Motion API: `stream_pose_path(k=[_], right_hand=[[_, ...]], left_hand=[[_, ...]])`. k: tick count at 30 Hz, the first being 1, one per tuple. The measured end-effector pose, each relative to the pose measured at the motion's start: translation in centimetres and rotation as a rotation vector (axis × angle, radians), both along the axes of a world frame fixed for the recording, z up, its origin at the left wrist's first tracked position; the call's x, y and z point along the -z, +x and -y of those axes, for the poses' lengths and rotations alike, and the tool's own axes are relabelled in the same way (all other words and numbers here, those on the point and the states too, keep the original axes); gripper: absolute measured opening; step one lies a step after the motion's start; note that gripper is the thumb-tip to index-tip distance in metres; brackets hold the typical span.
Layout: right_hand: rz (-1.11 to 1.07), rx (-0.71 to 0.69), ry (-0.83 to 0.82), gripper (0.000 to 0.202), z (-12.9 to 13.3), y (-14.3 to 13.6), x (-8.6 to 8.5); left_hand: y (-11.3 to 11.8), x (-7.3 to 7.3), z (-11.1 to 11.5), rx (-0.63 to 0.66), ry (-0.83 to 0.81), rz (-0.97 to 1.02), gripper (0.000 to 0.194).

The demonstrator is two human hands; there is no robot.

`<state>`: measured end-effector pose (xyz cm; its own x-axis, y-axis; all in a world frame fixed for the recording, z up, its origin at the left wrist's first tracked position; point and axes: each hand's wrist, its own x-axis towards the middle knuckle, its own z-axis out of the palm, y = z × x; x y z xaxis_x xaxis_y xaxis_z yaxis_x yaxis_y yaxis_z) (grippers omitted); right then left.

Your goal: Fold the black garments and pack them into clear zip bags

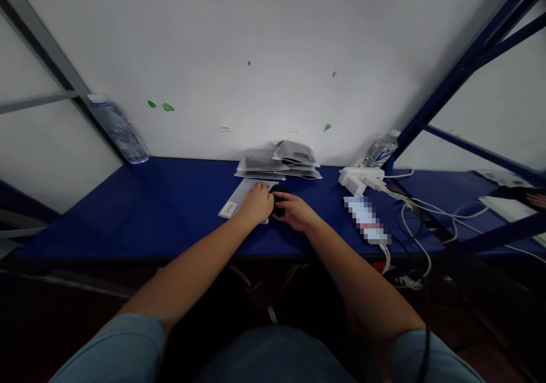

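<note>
On the blue table lies a translucent plastic bag (234, 199) with a white label at its lower left corner. My left hand (258, 201) is closed on the bag's right part, near its opening. Right beside it, my right hand (294, 209) has its fingers curled round a black item (280, 200), whose left side meets the bag and my left hand. What the black item is cannot be made out. Behind my hands, against the wall, two stacks of filled translucent bags sit side by side, the left stack (261, 161) and the right stack (296, 154).
A large bottle (119, 130) stands at the back left, a smaller bottle (381, 149) at the back right. A white power strip (362, 174) with plugs, a phone (367, 219) and cables lie on the right. A blue metal frame (460, 82) rises beyond; someone's hand (536, 199) shows far right.
</note>
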<state>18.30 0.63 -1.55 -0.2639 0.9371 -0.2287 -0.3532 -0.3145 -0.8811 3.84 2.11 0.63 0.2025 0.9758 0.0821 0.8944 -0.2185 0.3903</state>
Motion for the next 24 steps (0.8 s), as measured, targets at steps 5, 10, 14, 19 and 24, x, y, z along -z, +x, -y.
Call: stream_pose_path(k=[5,10,14,19,24], right_hand=[[0.18,-0.019,0.078,0.048,-0.2,-0.1,-0.3],[0.405,-0.123,0.222,0.04,-0.8,-0.9,-0.3],[0.382,-0.083,0.265,0.041,-0.9,-1.3,-0.3],[0.304,-0.091,0.277,0.041,-0.8,-1.5,-0.2],[0.114,-0.239,0.128,0.035,-0.8,-2.2,-0.6]], left_hand=[[0.1,-0.1,0.1,0.008,0.003,-0.003,0.053],[0.2,0.0,0.1,0.002,0.034,-0.034,0.054],[0.0,0.0,0.2,-0.008,0.038,-0.084,0.055],[0.4,-0.3,0.8,0.001,0.085,-0.17,0.059],[0.5,-0.6,1.1,0.026,0.122,-0.152,0.06]])
